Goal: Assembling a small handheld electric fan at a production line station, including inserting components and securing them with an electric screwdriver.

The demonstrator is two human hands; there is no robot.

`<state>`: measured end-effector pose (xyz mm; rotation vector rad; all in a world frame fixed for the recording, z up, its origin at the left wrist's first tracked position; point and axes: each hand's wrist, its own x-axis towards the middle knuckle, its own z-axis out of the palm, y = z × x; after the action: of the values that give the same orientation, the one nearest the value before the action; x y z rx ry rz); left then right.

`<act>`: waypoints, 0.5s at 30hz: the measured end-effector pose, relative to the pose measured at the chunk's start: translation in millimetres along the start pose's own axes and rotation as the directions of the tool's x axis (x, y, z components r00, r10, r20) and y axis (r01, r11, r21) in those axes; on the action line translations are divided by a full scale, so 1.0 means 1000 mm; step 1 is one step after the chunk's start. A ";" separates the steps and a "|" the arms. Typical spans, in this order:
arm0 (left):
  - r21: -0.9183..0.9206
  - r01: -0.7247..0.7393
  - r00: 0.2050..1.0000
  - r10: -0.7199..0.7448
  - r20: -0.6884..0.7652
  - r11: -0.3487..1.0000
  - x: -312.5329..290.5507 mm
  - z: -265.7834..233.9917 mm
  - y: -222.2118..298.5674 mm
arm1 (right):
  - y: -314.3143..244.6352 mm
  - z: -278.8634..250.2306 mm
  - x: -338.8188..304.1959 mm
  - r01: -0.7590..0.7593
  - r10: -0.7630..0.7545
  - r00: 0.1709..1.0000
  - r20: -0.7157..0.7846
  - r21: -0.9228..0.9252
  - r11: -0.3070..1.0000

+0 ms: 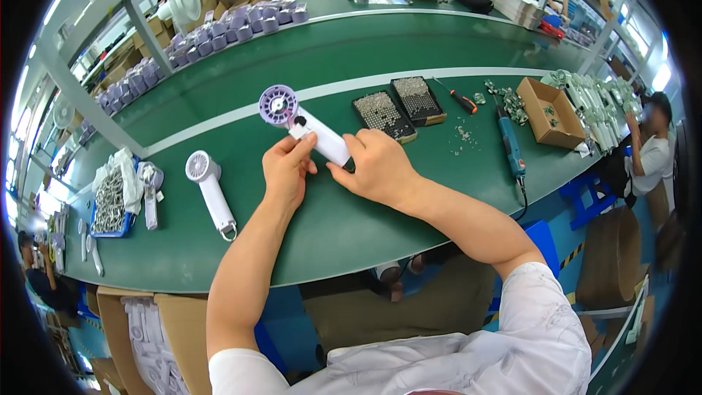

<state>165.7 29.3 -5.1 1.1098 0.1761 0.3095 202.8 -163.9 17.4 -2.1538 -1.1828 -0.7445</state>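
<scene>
Between my two hands is a handheld fan point(327, 139) with a white handle and an open purple round head, held tilted above the green bench. My left hand point(286, 169) pinches the handle near the fan head, beside a small white piece and thin wires. My right hand point(380, 167) grips the lower end of the handle, thumb and fingers closed on it. To the left, a closed white handheld fan point(212, 192) with a loop at its base lies on the bench. Two black trays point(384, 115) of small metal parts sit beyond my right hand.
A blue power screwdriver point(510, 143), an orange-black screwdriver point(463, 100) and a cardboard box point(550, 113) lie to the right, near white handle shells point(592, 110). A blue basket point(111, 232) of metal parts stands left. Purple fan heads point(227, 33) line the far belt. Another person point(647, 153) sits far right.
</scene>
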 end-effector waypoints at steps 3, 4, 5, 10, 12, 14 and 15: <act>-0.022 0.021 1.000 -0.021 -0.007 1.000 -0.001 0.013 -0.002 | 0.013 -0.001 0.002 0.000 0.000 1.000 0.028 -0.002 1.000; -0.027 0.011 1.000 -0.011 0.004 1.000 0.000 0.010 -0.005 | 0.015 -0.002 0.004 0.001 -0.002 0.998 0.058 0.015 1.000; -0.028 0.013 1.000 -0.012 0.007 1.000 0.002 0.007 -0.005 | 0.017 -0.003 0.008 -0.001 0.001 0.998 0.058 0.011 1.000; -0.081 -0.030 0.993 0.038 0.108 0.996 0.003 0.002 -0.009 | 0.040 -0.015 0.038 -0.080 0.050 0.988 0.149 0.206 0.975; -0.048 0.012 0.987 -0.004 0.159 0.999 0.004 0.003 -0.013 | 0.069 -0.013 0.048 -0.104 0.072 0.980 0.184 0.169 0.980; 0.017 -0.001 0.995 -0.001 0.103 1.000 0.012 0.010 -0.014 | 0.094 -0.022 0.073 -0.267 0.209 0.927 0.312 0.155 0.951; 0.108 0.108 0.993 -0.112 0.032 0.988 0.018 0.013 -0.010 | 0.110 -0.023 0.094 -0.324 0.265 0.900 0.346 0.124 0.938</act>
<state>187.8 19.7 -8.2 1.2055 0.2215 0.1816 336.6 -177.6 76.1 -2.2860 -0.9952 -0.1450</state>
